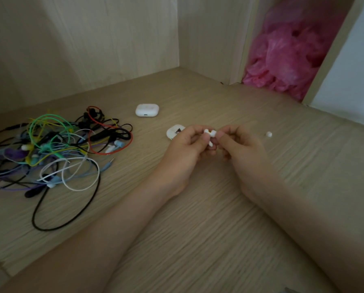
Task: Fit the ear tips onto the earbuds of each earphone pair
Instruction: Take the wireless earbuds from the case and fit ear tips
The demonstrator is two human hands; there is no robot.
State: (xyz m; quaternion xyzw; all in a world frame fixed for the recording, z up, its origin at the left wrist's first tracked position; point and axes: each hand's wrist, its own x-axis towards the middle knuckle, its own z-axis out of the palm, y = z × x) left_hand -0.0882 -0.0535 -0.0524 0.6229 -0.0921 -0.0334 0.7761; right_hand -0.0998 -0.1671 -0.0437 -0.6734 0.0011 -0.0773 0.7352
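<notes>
Both hands, left hand (184, 148) and right hand (241, 149), pinch one white earbud (210, 134). Closed white charging case (147, 110) beyond; contents hidden. Loose ear tip (269, 134) right of earbud.

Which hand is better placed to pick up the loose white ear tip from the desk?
Right. The ear tip lies just beyond the right hand, apart from it; the left hand is farther and would have to cross over. Both hands now pinch the earbud.

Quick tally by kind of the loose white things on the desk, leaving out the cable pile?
Charging cases: 2, a plain one and a printed one partly behind the left hand.
Earbuds: 1, held by both hands' fingers.
Loose ear tips: 1.
Total: 4
</notes>
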